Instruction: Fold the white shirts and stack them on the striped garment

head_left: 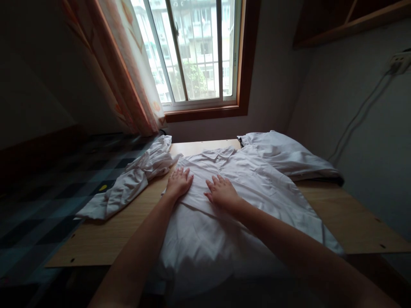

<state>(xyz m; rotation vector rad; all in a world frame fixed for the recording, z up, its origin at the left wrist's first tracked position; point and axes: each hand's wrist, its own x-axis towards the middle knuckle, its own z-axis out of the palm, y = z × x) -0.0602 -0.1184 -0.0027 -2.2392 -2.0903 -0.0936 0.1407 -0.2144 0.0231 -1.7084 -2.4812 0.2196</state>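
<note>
A white collared shirt (pixel 257 188) lies spread over a light wooden board, its collar toward the window and its lower part hanging over the near edge. Its left sleeve (pixel 128 186) stretches out crumpled to the left, past the board's side. My left hand (pixel 180 182) rests flat on the shirt's left side near the shoulder, fingers out. Close to the middle of the chest, my right hand (pixel 221 190) lies on the cloth with its fingers spread. Neither hand grips anything. White cloth (pixel 279 149) with a dark edge lies bunched at the right.
The wooden board (pixel 346 214) has small dark holes near its corners. A checked bedspread (pixel 35 205) lies at left. Behind are a window (pixel 199 55) and an orange-patterned curtain (pixel 125 72). A cable (pixel 356 115) hangs from a wall socket (pixel 400 63) at right.
</note>
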